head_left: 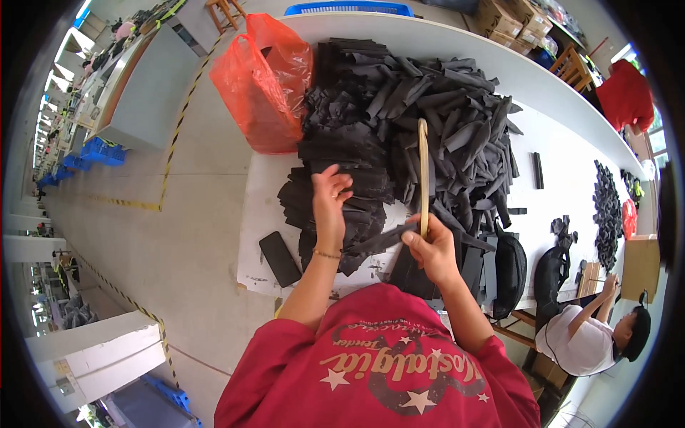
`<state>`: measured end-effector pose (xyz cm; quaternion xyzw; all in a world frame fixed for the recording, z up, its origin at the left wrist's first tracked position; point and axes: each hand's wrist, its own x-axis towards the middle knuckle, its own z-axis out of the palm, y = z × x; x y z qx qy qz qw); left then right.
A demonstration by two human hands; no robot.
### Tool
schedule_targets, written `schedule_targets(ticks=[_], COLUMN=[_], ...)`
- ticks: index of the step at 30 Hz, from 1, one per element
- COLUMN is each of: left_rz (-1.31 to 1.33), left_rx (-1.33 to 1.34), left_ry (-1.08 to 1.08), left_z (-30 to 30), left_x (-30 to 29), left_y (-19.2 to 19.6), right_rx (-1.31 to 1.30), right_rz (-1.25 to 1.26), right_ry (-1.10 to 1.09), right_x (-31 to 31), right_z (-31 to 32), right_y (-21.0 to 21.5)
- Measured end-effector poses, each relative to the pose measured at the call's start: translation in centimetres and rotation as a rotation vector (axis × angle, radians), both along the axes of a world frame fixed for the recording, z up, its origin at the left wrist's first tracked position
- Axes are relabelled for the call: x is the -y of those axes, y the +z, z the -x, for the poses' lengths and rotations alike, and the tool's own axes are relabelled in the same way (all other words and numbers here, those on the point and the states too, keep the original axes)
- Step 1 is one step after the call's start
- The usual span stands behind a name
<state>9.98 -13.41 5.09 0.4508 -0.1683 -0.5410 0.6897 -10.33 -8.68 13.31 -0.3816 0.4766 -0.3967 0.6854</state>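
Note:
In my right hand (434, 246) is a long, pale, flat rod (424, 171), standing up with a bent tip at its far end. The same hand pinches a black fabric strip (385, 240) between thumb and fingers. My left hand (331, 194) is raised over the left stack of black fabric strips (342, 146), its fingers loosely bent and apart with nothing in them. A large loose heap of similar black pieces (464, 114) lies beyond and to the right of the rod.
An orange-red plastic bag (267, 93) stands at the table's far left corner. A black phone (280, 259) lies at the left edge. Black pouches (509, 274) lie to my right. Another person (581, 339) works at the right, beside a dark pile (608, 214).

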Motion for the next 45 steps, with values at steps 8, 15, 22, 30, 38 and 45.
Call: schedule_targets(ticks=[8,15,22,30,38,45], left_rz=[-0.056,-0.018,0.271,0.381,0.386,0.500], left_rx=[-0.081,0.415,1.322,1.678,1.458,1.453], left_ry=[-0.761,-0.860,-0.252,-0.459,-0.456,-0.485], left_z=[7.7,5.6,-1.6,-1.7,-3.0,-1.8], left_x=[-6.2,-8.0,3.2,7.8,7.0,5.8], left_y=[2.5,-1.5,-2.3,-4.2,-1.5,0.1], right_rx=[-0.295,-0.626,-0.791,-0.704,-1.052,-1.041], right_rz=[0.305,0.625,0.555,0.382,0.703,0.785], right_ry=[-0.184,-0.779,-0.390,-0.019,0.241,0.301], right_x=[3.8,16.4,13.4,5.2,4.1,4.7], right_z=[0.4,6.9,7.5,7.3,8.9,7.1], right_y=[-1.9,5.9,0.3,-6.8,-6.0,-7.3])
